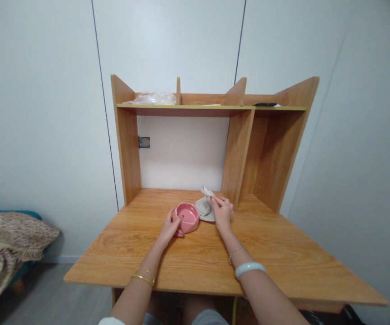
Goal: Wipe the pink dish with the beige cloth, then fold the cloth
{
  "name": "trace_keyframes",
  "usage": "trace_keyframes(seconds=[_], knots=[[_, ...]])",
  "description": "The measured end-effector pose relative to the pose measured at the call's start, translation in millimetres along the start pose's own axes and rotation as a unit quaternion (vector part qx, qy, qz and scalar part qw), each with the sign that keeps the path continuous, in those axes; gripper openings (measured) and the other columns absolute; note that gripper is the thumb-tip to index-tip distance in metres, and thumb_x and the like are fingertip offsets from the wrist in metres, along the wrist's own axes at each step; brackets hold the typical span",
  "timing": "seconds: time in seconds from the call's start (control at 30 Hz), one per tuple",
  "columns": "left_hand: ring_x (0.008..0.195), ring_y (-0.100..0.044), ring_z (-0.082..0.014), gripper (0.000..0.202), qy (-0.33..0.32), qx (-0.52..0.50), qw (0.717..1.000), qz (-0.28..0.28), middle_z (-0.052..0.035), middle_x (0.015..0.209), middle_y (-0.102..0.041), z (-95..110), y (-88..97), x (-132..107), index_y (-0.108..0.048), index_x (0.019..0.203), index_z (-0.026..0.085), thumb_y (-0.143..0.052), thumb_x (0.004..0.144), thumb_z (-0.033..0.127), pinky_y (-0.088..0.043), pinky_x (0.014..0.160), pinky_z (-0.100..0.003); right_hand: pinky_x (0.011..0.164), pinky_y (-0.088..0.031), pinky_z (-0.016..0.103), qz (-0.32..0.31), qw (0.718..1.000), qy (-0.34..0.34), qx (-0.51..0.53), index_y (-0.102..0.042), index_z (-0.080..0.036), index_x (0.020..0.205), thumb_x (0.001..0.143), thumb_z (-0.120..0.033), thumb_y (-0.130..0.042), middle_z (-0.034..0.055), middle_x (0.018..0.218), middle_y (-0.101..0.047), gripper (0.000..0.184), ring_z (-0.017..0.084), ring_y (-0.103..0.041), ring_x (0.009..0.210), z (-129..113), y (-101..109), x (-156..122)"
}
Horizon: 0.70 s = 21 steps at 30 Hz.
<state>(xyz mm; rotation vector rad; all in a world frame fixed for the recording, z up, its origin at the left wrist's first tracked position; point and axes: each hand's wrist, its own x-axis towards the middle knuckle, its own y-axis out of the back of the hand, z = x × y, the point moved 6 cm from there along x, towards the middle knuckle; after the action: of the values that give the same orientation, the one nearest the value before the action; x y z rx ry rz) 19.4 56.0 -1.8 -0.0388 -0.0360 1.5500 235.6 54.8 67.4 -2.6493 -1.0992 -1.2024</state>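
Across the wooden desk (pixel 283 257), left hand (pixel 171 227) grips pink bowl (pixel 188 217), right hand (pixel 222 212) pinches white cloth (pixel 207 192)

White walls (pixel 39 113), wooden desk (pixel 283 266) with hutch (pixel 235 149), grey floor (pixel 52 300)

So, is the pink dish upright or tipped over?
Upright: the pink dish sits flat on the desk, opening upward, its inside bare. The left hand grips its rim; the right hand pinches a white cloth.
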Motion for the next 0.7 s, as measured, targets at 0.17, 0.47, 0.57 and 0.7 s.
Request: trace_keyframes(seconds=[0.17,0.47,0.57,0.7], knots=[[0.032,-0.048,-0.0029,0.061,-0.033,0.014,0.999,0.011,0.0017,0.072,-0.062,5,-0.9,-4,-0.028,0.135,0.026,-0.055,0.081,0.033,-0.044,0.037,-0.015,0.08,-0.036,0.032,-0.127,0.988,0.079,0.042,-0.072,-0.023,0.08,0.081,-0.035,-0.051,0.0053,0.09,-0.061,0.024,0.02,-0.05,0.088,-31,-38,-18],[0.034,-0.049,-0.0039,0.075,-0.082,0.034,0.996,-0.02,-0.0013,0.073,-0.065,8,-4.2,-9,-0.023,0.139,0.022,-0.059,0.077,0.042,-0.042,0.037,-0.015,0.081,-0.039,0.03,-0.142,0.986,0.051,-0.069,-0.06,-0.018,0.093,0.076,-0.025,-0.056,0.0073,0.095,-0.061,0.019,0.022,-0.054,0.094,-25,-56,-36],[0.037,-0.049,-0.0027,0.082,-0.074,0.023,0.997,-0.016,-0.0073,0.092,-0.067,12,-5.5,-12,-0.019,0.141,0.023,-0.063,0.075,0.043,-0.041,0.037,-0.014,0.08,-0.04,0.029,-0.16,0.978,-0.016,-0.129,-0.053,-0.016,0.106,0.072,-0.025,-0.059,0.0103,0.101,-0.062,0.035,0.023,-0.056,0.097,-14,-58,-32],[0.044,-0.053,-0.0034,0.09,-0.075,0.012,0.997,-0.027,-0.0123,0.118,-0.058,15,-9.4,-14,-0.009,0.143,0.028,-0.065,0.074,0.045,-0.043,0.04,-0.016,0.075,-0.041,0.026,-0.234,0.96,-0.065,-0.139,-0.051,-0.017,0.112,0.079,-0.023,-0.05,0.0099,0.098,-0.066,0.034,0.021,-0.061,0.093,-3,-63,-31]])
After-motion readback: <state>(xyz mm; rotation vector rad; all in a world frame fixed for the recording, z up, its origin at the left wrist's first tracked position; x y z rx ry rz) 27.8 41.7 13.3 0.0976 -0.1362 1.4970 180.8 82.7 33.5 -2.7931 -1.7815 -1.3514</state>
